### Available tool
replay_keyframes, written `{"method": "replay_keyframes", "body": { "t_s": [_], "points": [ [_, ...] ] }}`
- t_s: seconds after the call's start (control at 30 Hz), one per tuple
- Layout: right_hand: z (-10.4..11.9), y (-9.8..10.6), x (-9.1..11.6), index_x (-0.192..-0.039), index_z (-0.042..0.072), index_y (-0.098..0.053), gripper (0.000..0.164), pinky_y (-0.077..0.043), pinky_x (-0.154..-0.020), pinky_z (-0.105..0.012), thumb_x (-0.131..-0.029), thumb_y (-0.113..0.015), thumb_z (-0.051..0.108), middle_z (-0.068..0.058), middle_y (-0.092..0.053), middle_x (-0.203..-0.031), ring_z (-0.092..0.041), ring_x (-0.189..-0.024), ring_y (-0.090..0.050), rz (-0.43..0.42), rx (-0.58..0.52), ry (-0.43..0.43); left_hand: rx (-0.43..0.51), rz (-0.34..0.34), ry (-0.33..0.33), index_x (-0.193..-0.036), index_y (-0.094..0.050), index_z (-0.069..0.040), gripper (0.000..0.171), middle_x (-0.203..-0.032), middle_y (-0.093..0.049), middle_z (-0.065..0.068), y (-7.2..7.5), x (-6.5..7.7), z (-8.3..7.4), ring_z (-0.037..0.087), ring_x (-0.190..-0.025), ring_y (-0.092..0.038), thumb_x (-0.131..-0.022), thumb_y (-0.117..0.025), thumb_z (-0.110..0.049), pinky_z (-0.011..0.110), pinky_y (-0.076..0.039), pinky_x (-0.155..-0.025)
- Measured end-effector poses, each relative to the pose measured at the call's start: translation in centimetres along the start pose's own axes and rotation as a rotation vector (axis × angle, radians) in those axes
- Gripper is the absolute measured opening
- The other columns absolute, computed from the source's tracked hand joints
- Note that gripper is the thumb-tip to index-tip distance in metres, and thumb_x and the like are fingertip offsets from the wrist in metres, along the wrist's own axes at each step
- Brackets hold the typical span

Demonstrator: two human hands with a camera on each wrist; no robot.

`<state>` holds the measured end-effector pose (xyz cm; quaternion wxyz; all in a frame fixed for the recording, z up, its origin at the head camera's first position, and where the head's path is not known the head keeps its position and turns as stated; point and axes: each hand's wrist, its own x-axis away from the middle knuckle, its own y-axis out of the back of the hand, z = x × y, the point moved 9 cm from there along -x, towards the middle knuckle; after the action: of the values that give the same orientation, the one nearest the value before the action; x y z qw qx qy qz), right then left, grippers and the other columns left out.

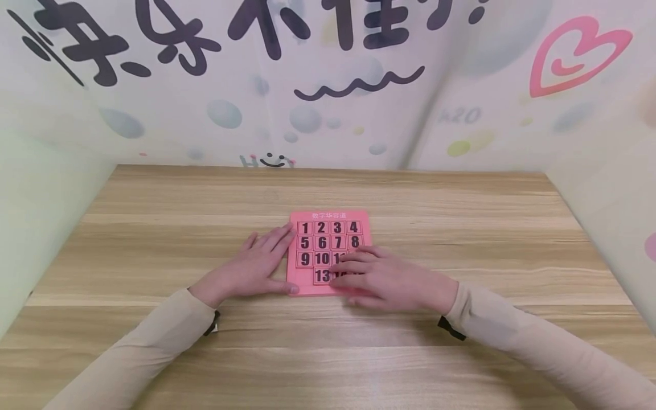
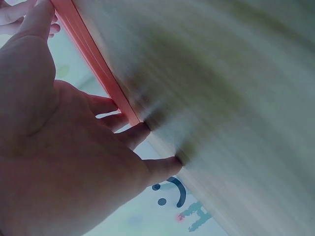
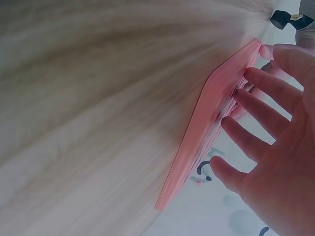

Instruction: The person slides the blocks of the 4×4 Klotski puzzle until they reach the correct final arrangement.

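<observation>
A pink number sliding puzzle (image 1: 329,215) lies flat on the table, its top row reading 1 to 4. In its bottom row, a bare slot shows left of the 13 tile (image 1: 322,276). My left hand (image 1: 251,265) rests along the puzzle's left edge, thumb on the lower left corner. In the left wrist view its fingers are spread, some touching the pink frame (image 2: 93,61). My right hand (image 1: 394,279) lies over the lower right tiles with fingers extended, partly covering the 11 and 14. The right wrist view shows its fingertips (image 3: 227,123) at the puzzle's face.
The wood-grain table (image 1: 461,216) stretches around the puzzle on every side. A white wall (image 1: 205,142) with dark writing and a pink heart (image 1: 579,57) stands behind it. Side panels rise at left and right. Black bands (image 1: 452,328) are at both wrists.
</observation>
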<state>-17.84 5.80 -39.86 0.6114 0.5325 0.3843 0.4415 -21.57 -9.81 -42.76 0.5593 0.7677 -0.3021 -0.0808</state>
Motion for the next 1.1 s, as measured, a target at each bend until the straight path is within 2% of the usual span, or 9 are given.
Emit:
{"method": "replay_keyframes", "body": {
  "t_s": [0.5,1.1],
  "points": [
    [0.12,-0.28,-0.37,-0.136,0.016,-0.057,0.044,-0.025,-0.112,-0.049,-0.098,-0.053,0.038,-0.004,-0.050,-0.142,-0.028,-0.133,-0.041,0.015,0.001,-0.006,-0.017,-0.006,-0.008,-0.153,-0.013,0.003,0.108,-0.159,-0.006,0.018,0.06,0.04,0.04,0.038,-0.144,-0.010,-0.083,-0.062,-0.063,0.063,-0.005,-0.111],
    [-0.12,-0.84,-0.15,-0.141,0.012,-0.050,0.051,-0.019,-0.114,-0.052,-0.097,-0.053,0.038,-0.005,-0.041,-0.150,-0.030,-0.139,-0.032,0.069,-0.081,-0.009,-0.006,-0.003,-0.001,-0.153,-0.014,0.002,0.108,-0.160,-0.006,0.017,-0.12,-0.16,0.08,0.038,-0.144,-0.010,-0.082,-0.065,-0.062,0.063,-0.004,-0.111]
  ]
}}
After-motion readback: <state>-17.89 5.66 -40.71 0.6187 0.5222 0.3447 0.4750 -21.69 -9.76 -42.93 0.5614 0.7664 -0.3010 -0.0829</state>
